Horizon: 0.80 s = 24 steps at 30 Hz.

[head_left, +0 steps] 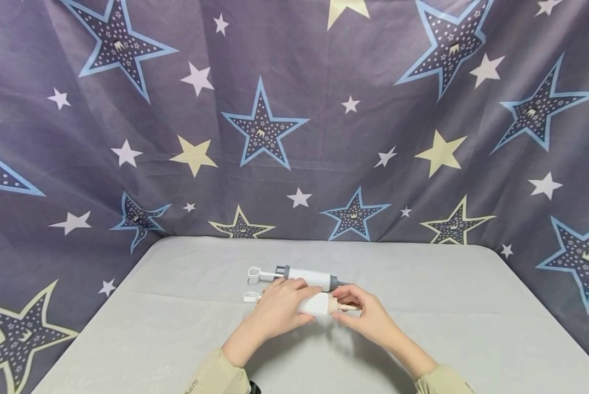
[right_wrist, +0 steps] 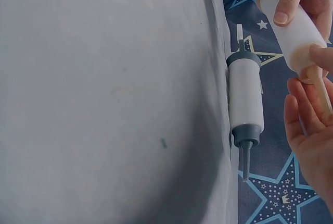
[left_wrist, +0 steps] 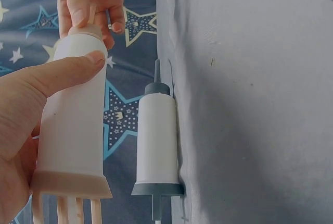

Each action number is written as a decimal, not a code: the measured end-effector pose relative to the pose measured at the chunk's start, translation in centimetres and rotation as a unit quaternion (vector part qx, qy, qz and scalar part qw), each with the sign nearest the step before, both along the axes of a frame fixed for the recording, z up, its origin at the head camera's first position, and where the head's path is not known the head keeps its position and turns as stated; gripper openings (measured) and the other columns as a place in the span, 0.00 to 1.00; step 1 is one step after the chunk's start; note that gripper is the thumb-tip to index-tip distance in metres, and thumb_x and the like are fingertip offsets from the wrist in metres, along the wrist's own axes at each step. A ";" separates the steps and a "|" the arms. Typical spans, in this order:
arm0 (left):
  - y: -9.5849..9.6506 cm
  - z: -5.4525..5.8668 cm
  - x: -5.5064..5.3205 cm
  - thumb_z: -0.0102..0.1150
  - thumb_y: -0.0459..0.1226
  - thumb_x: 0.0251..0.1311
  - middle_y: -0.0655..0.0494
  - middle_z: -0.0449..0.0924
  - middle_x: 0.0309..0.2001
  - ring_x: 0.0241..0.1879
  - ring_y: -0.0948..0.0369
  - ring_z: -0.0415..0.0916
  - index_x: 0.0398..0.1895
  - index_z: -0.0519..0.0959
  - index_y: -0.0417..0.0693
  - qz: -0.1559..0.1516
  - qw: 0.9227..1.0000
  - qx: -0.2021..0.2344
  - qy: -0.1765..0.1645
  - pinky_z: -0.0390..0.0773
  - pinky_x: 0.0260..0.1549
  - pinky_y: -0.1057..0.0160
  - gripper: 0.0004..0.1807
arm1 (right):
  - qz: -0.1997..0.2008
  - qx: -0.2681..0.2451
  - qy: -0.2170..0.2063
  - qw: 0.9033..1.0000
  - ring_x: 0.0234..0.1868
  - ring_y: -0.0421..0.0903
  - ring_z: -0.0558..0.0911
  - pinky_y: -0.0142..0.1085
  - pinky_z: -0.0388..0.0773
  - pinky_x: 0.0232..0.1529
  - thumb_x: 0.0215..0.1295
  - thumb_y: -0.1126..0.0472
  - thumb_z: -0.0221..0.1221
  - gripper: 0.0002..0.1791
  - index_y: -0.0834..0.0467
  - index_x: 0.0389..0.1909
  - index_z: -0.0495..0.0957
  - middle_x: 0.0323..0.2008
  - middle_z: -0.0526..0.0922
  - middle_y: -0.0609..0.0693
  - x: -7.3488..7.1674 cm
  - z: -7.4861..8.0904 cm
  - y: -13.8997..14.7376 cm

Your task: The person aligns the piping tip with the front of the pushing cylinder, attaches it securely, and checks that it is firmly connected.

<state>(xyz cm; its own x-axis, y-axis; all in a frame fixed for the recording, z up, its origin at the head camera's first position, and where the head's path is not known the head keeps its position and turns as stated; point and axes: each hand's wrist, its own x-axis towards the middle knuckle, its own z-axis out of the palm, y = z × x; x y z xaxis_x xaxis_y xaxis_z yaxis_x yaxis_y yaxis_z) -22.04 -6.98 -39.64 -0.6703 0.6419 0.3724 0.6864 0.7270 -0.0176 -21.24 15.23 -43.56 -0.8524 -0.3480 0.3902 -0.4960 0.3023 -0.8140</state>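
A big syringe-like applicator (left_wrist: 75, 114) has a white barrel, a beige collar at each end and a thin beige nozzle (right_wrist: 321, 91). My left hand (head_left: 281, 307) grips its barrel, the thumb lying along the white side. At the nozzle end, my right hand (head_left: 367, 314) holds the front beige collar (right_wrist: 308, 60) between thumb and fingers. From the back end a white looped pull handle (head_left: 251, 296) sticks out to the left. Several beige prongs show at that end in the left wrist view.
A second applicator (head_left: 309, 276), white with dark grey ends and nozzle, lies just behind the held one, its white loop handle (head_left: 255, 272) pointing left. Both rest over a pale grey cloth-covered table (head_left: 452, 306). A star-patterned curtain (head_left: 294, 109) hangs at the back and sides.
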 end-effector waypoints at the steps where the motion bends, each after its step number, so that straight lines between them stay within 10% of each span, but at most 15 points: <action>1: 0.0 0.0 0.0 0.65 0.54 0.42 0.64 0.77 0.38 0.39 0.66 0.74 0.52 0.75 0.62 -0.001 1.000 0.001 0.000 0.70 0.46 0.60 0.29 | 0.000 0.001 -0.001 1.000 0.41 0.39 0.79 0.33 0.75 0.46 0.51 0.57 0.65 0.19 0.54 0.45 0.74 0.37 0.81 0.47 0.0 -0.1 0.0; 24: 0.3 -0.3 -0.2 0.65 0.55 0.42 0.65 0.77 0.38 0.39 0.66 0.74 0.52 0.75 0.63 -0.006 1.000 -0.002 0.001 0.70 0.44 0.61 0.29 | -0.002 -0.001 -0.014 1.000 0.41 0.40 0.80 0.32 0.76 0.45 0.60 0.62 0.57 0.12 0.60 0.45 0.74 0.35 0.81 0.51 0.4 0.1 -0.1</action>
<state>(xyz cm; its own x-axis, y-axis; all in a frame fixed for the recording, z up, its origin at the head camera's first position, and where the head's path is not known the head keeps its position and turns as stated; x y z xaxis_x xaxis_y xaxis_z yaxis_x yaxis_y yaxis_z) -22.25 -6.73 -39.93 -0.6622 0.6512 0.3708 0.6946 0.7190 -0.0222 -20.85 15.11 -43.41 -0.8644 -0.3440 0.3667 -0.4719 0.3033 -0.8279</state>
